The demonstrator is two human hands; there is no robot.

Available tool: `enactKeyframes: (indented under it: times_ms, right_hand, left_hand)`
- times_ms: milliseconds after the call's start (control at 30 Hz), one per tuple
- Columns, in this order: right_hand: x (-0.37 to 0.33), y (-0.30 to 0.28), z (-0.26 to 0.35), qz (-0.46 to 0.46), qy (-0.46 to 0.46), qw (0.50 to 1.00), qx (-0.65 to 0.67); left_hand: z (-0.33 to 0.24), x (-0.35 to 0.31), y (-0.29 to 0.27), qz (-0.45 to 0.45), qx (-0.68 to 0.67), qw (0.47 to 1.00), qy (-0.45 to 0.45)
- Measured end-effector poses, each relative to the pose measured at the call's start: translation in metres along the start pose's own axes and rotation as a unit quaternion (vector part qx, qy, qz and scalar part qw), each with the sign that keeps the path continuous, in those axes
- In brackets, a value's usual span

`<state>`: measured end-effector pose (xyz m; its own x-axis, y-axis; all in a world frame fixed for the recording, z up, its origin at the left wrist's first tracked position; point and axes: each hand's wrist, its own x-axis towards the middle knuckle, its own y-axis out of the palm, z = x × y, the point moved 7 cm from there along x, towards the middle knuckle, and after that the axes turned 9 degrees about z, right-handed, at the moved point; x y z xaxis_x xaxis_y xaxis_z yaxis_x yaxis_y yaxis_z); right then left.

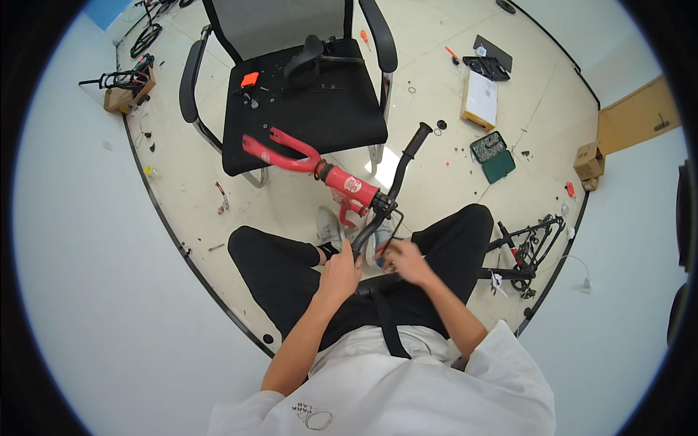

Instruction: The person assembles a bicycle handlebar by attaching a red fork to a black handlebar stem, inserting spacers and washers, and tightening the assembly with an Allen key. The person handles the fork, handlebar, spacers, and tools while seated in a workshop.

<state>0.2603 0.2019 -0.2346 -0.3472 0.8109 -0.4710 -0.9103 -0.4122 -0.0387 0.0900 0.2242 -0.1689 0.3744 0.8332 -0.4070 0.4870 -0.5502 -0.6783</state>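
Note:
A red bicycle front frame (342, 182) with its fork (291, 154) pointing to the far left lies between my legs and the chair. The black handlebar (400, 173) is clamped in the stem (383, 204) and runs slantwise, one grip far right. My left hand (340, 276) is closed round the handlebar's near end. Just right of it, my right hand (406, 263), slightly blurred, has its fingers closed at the lower end of a thin bent black hex key (393, 231). The key's upper bend lies beside the stem; whether its tip sits in a bolt is hidden.
Ahead stands a black chair (320, 134) carrying a bicycle saddle (305, 59), an orange piece (250, 80) and small hardware. A green case (499, 166), a white-topped box (480, 99) and loose parts lie on the floor at right. A black bike frame (527, 251) rests near my right knee.

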Motion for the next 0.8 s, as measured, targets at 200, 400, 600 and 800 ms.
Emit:
enactKeyframes:
  times_ms: [200, 400, 600, 800]
  right_hand:
    - [-0.04, -0.024, 0.158, 0.011, -0.23, 0.875, 0.426]
    - [-0.014, -0.103, 0.099, -0.19, -0.097, 0.962, -0.17]
    - [-0.066, -0.049, 0.178, -0.301, -0.296, 0.795, -0.435]
    - [-0.019, -0.068, 0.228, -0.113, -0.283, 0.649, -0.697]
  left_hand:
    - [0.009, 0.003, -0.004, 0.018, 0.033, 0.999, 0.021]
    - [0.003, 0.001, -0.008, 0.016, 0.016, 1.0, 0.003]
    - [0.01, 0.002, -0.016, -0.012, 0.0, 1.0, -0.006]
    - [0.008, -0.003, -0.014, 0.01, -0.005, 1.0, -0.015]
